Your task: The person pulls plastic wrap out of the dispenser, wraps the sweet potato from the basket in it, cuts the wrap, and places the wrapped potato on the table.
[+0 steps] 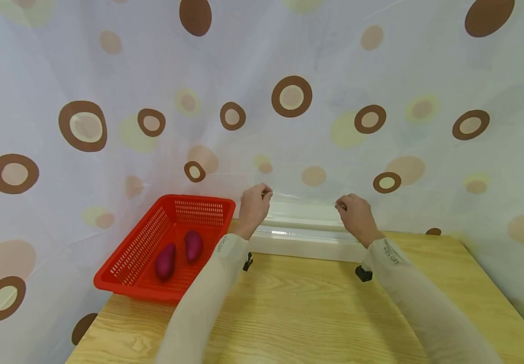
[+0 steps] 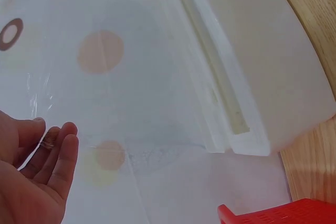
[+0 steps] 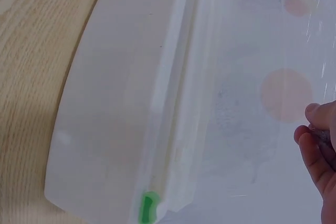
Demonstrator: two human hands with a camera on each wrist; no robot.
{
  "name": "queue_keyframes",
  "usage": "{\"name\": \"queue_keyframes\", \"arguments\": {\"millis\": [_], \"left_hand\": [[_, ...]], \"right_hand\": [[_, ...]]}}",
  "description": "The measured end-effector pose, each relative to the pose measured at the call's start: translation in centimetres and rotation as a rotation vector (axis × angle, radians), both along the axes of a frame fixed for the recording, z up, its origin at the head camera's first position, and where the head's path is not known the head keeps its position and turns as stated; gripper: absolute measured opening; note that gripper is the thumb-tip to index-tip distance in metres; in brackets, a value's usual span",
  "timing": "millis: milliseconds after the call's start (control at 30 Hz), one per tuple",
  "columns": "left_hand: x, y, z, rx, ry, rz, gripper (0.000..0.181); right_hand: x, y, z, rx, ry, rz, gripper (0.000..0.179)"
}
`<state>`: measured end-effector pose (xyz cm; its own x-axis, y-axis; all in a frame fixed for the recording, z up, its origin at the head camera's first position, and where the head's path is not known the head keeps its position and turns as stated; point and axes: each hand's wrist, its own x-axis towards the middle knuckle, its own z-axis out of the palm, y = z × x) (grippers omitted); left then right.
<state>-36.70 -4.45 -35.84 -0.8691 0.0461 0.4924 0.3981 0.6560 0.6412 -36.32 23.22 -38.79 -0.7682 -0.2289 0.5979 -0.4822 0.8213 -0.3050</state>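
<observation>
A long white cling film dispenser (image 1: 307, 246) lies across the back of the table. Clear cling film (image 2: 142, 98) rises from its slot and spans both hands, with glints along the top edge. My left hand (image 1: 253, 208) pinches the film's left corner between thumb and fingers. At the opposite corner, my right hand (image 1: 356, 217) pinches the film too, bunched a little at the fingertips in the right wrist view. Both hands are raised above and behind the dispenser. A green slider (image 3: 148, 207) sits at one end of its cutting track.
To the left stands a red plastic basket (image 1: 130, 288) with two purple sweet potatoes (image 1: 165, 262) in it. The wooden table (image 1: 298, 313) runs up to a white dotted curtain (image 1: 262, 65) at the back and sides. Black wrist mounts (image 1: 364, 273) hang under the sleeves.
</observation>
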Motion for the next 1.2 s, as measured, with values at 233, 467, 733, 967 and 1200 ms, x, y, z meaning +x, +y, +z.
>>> {"name": "queue_keyframes", "arguments": {"millis": [233, 467, 733, 967, 1200], "left_hand": [[0.0, -0.8, 1.2, 0.004, 0.017, -0.024, 0.013], [0.2, -1.0, 2.5, 0.003, 0.050, -0.056, 0.013], [0.6, -1.2, 4.0, 0.041, 0.088, -0.053, 0.012], [1.2, -1.3, 5.3, 0.042, 0.174, -0.071, 0.009], [1.6, -1.6, 6.8, 0.029, 0.256, -0.093, 0.009]], "right_hand": [[0.0, -0.1, 1.7, 0.022, 0.049, 0.001, 0.009], [-0.1, 0.1, 2.5, -0.045, 0.077, -0.010, 0.009], [0.0, 0.0, 4.5, -0.070, 0.133, -0.005, 0.008], [0.8, 0.0, 6.4, -0.085, 0.134, -0.019, 0.008], [1.4, 0.0, 8.3, -0.081, 0.173, -0.009, 0.007]]}}
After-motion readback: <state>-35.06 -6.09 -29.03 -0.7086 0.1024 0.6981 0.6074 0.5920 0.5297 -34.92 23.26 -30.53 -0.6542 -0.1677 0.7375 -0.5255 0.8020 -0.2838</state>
